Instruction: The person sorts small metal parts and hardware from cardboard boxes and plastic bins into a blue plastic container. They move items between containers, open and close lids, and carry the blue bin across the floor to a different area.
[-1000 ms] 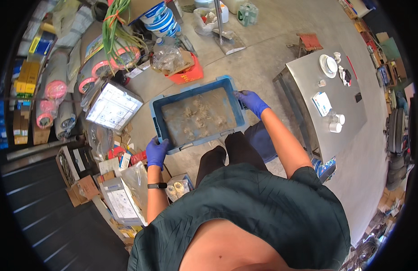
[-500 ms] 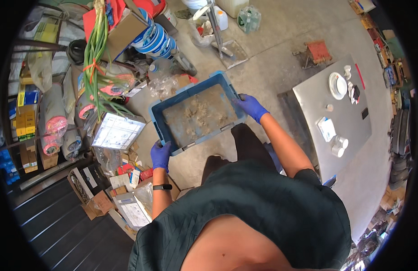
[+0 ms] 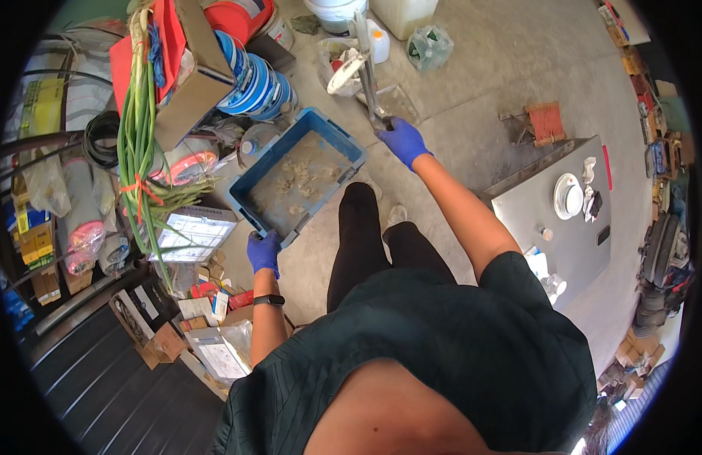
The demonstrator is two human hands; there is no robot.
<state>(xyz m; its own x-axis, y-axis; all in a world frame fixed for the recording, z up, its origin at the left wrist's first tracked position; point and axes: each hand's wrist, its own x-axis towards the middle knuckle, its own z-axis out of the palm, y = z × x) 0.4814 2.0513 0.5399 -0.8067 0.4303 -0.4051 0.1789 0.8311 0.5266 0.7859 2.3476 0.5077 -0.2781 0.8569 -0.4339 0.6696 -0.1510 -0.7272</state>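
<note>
My left hand (image 3: 264, 254), in a blue glove, is closed on the near corner of a blue plastic tub (image 3: 271, 221). The tub hangs tilted in front of me on its own, held only at that corner. A grey-brown, lumpy, mortar-like residue (image 3: 298, 174) coats its bottom. My right hand (image 3: 404, 144), also gloved, is off the tub. Its fingers are bent round the near end of a long grey metal tool (image 3: 368, 80), whose kind I cannot make out. A pale, rounded handle end (image 3: 346, 74) lies beside that tool.
At left, a bunch of green onions (image 3: 139, 129) hangs by a cardboard box (image 3: 188, 106) near blue-and-white buckets (image 3: 264, 87). A metal table (image 3: 518, 208) with plates stands at right. A small red stool (image 3: 545, 123), jugs and bags sit on the concrete floor.
My right hand has let go of the tub's right side and moved forward to the metal tool. The tub has shifted left and tilted, still in my left hand.
</note>
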